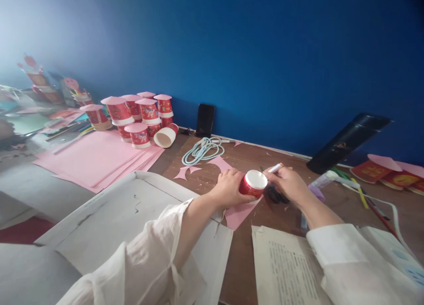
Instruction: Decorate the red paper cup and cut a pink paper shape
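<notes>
My left hand (228, 188) is wrapped around the side of a small red paper cup (253, 191), whose white round end faces up. Close against the cup's right side, my right hand (286, 183) pinches a slim white pen (275, 167) with an orange-tinted end. Whether the pen touches the cup I cannot tell. Under the cup lies a piece of pink paper (239, 216). Black-handled scissors (277, 194) seem to lie below my right hand, partly hidden by it.
Red cups with pink paper tops (148, 111) stand at the left, beside pink sheets (99, 157). A coiled pale cable (202, 151), a phone (205, 120) and a leaning black bottle (347, 141) are near the blue wall. A printed booklet (285, 265) lies in front.
</notes>
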A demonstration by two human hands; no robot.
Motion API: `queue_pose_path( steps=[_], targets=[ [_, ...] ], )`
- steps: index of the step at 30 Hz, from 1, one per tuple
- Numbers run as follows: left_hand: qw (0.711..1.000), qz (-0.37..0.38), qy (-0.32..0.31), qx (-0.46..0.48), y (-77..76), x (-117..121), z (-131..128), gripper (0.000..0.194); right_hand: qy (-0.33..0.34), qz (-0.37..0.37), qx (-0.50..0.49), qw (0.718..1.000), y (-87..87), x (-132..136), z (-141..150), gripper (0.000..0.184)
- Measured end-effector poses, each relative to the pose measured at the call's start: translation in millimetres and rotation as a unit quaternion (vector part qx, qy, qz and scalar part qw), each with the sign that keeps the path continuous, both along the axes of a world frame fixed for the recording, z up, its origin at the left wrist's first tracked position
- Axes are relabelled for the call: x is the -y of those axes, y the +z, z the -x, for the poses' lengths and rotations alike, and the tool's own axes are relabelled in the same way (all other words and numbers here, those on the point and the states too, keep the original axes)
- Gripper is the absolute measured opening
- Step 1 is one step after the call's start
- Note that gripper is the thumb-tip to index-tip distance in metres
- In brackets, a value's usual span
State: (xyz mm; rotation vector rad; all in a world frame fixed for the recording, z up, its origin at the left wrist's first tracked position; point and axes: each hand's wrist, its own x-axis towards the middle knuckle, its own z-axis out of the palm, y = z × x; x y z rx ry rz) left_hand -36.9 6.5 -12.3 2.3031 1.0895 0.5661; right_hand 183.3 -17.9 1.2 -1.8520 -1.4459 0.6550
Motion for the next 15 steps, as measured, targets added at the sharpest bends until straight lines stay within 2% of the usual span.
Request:
queue_pose_path(
  steps=[8, 15],
  targets=[
    [1.0, -0.013, 0.009, -0.005, -0.1, 3, -1, 0.059, -0.02, -0.028, 0.036, 0.999, 0.9, 14, 11, 0.044],
    [1.0, -0.017, 0.013, -0.001, 0.1, 5, 0, 0.059, -0.042, -0.021, 0.027, 0.999, -1.9, 22, 13, 0.042]
  ],
)
